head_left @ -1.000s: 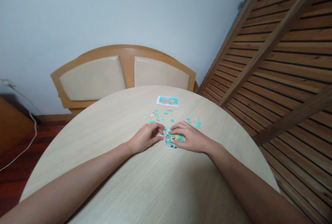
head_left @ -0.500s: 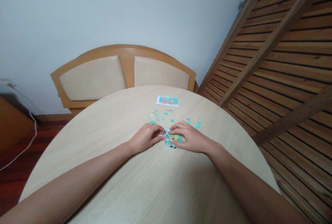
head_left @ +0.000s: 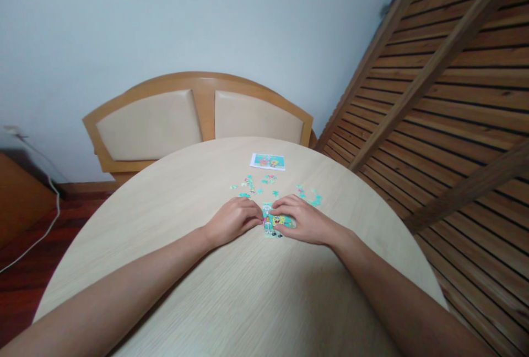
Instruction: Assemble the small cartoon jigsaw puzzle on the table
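A partly assembled jigsaw puzzle (head_left: 268,230), turquoise with cartoon figures, lies flat on the round table. At its left edge my left hand (head_left: 235,219) is closed, thumb and fingertips together on a small puzzle piece with a bit of pink showing; most of that piece is hidden. My right hand (head_left: 306,220) holds the puzzle from the right, fingertips on its upper part and thumb lower down, with a yellow figure visible between them. Beyond the hands, loose puzzle pieces (head_left: 248,182) are scattered, and another group of pieces (head_left: 316,198) lies to the right.
A picture card (head_left: 268,162) with a similar cartoon scene lies farther back on the pale wooden table (head_left: 198,302). Behind the table stands a padded wooden bench back (head_left: 206,109) against the wall. A slatted wooden panel (head_left: 446,81) leans at the right.
My left thumb and fingers have closed together at the puzzle's left edge, where a gap showed between them before. My right hand stays nearly in place on the puzzle.
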The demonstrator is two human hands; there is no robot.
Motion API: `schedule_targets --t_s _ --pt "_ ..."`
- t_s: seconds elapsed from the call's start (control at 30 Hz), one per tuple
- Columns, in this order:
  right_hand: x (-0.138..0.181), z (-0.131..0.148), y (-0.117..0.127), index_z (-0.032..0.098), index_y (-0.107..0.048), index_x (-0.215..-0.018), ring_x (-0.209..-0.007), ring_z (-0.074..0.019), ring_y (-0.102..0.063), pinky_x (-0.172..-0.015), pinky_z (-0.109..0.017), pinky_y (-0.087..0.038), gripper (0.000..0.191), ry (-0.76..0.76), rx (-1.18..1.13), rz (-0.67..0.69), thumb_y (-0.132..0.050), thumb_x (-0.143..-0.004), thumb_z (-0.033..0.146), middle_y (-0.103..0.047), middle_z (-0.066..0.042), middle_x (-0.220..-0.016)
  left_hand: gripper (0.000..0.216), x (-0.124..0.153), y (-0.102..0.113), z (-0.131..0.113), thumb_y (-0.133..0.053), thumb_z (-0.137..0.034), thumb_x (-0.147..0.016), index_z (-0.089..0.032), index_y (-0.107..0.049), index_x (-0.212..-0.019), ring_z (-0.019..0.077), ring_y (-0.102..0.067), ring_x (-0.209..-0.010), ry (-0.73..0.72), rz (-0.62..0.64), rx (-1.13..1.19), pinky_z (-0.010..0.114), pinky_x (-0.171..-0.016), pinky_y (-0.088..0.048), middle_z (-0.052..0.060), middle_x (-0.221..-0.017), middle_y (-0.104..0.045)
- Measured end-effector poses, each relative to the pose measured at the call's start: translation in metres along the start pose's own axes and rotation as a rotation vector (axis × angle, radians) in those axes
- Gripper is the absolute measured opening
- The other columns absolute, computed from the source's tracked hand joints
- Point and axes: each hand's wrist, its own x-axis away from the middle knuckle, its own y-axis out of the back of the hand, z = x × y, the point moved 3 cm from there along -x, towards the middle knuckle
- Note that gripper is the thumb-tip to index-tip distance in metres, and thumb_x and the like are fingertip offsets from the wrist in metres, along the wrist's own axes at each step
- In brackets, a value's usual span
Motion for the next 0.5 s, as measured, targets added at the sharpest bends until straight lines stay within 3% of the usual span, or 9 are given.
schedule_targets --t_s 0.5 --pt "0.0005 0.0004 0.0008 0.023 -0.073 -0.115 -0.112 -0.0244 -0.061 -0.101 -0.042 -0.047 0.030 -0.011 -0.009 0.016 -0.068 -0.089 0.036 -0.069 -0.009 -0.116 0.022 -0.0001 0.0036 -0.0045 -0.053 -0.032 -0.102 -0.021 -0.072 -0.099 0.0199 -0.064 -0.101 -0.025 0.021 -0.004 0.034 -0.092 -0.049 0.007 -0.109 -0.071"
